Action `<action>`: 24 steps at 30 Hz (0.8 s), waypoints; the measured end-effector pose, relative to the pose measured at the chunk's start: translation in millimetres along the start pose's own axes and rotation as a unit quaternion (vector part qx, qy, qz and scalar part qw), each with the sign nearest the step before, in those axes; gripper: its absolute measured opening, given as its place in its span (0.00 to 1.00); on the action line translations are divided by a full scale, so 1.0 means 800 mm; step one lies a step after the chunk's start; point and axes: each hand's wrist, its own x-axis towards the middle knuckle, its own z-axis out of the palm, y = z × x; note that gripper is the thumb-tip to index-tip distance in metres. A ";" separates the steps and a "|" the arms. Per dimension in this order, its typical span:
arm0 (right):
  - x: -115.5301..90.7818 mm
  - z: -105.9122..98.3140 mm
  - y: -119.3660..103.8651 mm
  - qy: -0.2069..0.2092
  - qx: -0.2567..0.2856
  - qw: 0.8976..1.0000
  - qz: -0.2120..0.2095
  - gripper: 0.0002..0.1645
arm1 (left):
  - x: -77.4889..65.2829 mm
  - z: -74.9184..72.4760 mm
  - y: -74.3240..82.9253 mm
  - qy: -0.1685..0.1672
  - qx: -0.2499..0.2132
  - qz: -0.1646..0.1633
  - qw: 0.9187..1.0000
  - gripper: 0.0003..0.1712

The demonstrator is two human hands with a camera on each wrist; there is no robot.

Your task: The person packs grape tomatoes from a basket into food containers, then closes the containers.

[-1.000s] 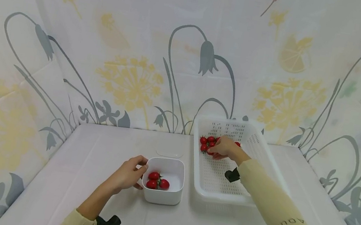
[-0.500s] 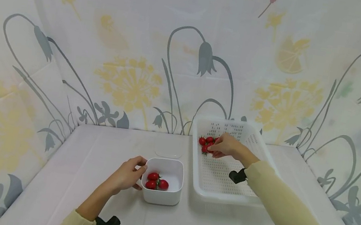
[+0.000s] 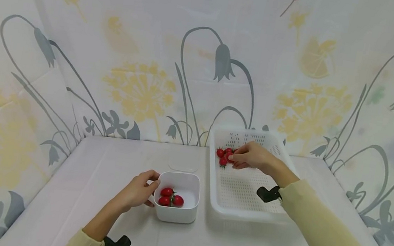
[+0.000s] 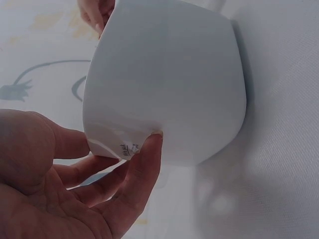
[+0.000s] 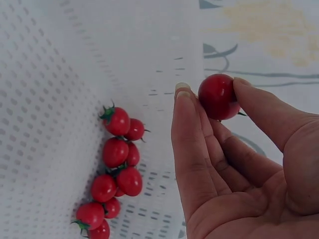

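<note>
Right hand (image 3: pixel 251 155) has shifted rightward and slightly up in the head view over the last second, sleeve (image 3: pixel 336 244) along with it; left hand (image 3: pixel 140 189) and white container (image 3: pixel 176 215) look about the same. Right thumb and fingertips pinch one cherry tomato (image 5: pixel 218 96), gap only as wide as the fruit, remaining fingers half extended. Held tomato is glossy, smooth, red, nearly round, with a bit of green stem on the thumb side. Just left of the right fingertips, a cluster of loose tomatoes (image 5: pixel 115 152) lies against the wall of the basket (image 3: pixel 233 213): same shiny skin, some more oval, green calyxes on several. Basket is white, plastic-looking, rectangular, perforated with slots and small holes; right fingers are over it. Left hand grips the container's near corner, thumb at the rim, one fingertip pressed on the outer wall, spread about a corner's width; contact of the other fingers can't be told. Container is white, smooth, rounded-square, small dark print between thumb and fingertip. Three red tomatoes (image 3: pixel 166 192) sit inside, right of the left fingers. Thin rounded clear piece (image 3: pixel 183 168) lies beyond the left fingertips on the white tablecloth (image 3: pixel 118 153), finely textured.
</note>
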 end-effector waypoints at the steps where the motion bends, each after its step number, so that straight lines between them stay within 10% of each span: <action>1: -0.002 -0.001 -0.002 0.000 0.003 1.000 0.001 0.19 | 0.000 0.000 0.001 0.000 0.000 0.000 1.000 0.16; 24: -0.047 0.018 -0.026 -0.003 0.029 0.999 -0.042 0.18 | 0.000 0.002 0.000 0.005 0.008 -0.003 1.000 0.15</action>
